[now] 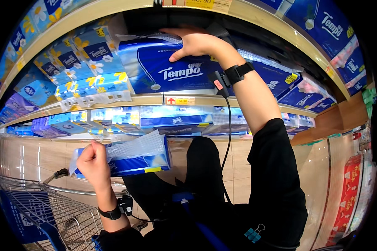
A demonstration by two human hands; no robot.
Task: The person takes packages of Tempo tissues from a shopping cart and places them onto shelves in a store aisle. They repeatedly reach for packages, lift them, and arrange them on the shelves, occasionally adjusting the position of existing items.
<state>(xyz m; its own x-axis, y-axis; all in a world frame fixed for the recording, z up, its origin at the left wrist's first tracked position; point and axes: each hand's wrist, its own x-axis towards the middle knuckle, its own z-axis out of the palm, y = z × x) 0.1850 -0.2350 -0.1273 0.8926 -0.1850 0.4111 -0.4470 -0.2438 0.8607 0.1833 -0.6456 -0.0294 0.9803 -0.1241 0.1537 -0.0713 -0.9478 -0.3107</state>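
Observation:
My left hand (93, 161) is closed on the left end of a blue Tempo tissue pack (138, 158) in clear wrap, held low in front of the shelves. Up on the shelf, my right hand (196, 42) rests with spread fingers on the top edge of a large blue Tempo pack (176, 72), its thumb over the front. Part of the fingers lies in shadow at the pack's back. Each wrist wears a black strap with a small device. To the left of the large pack stand light-blue Tempo packs (95, 51) with yellow flowers.
Shelf edges (144, 100) with price tags curve across above and below. More packs (176, 120) fill a lower shelf. A wire shopping cart (72, 216) stands at the lower left on the tiled floor (238, 178). Red boxes (348, 191) are at the far right.

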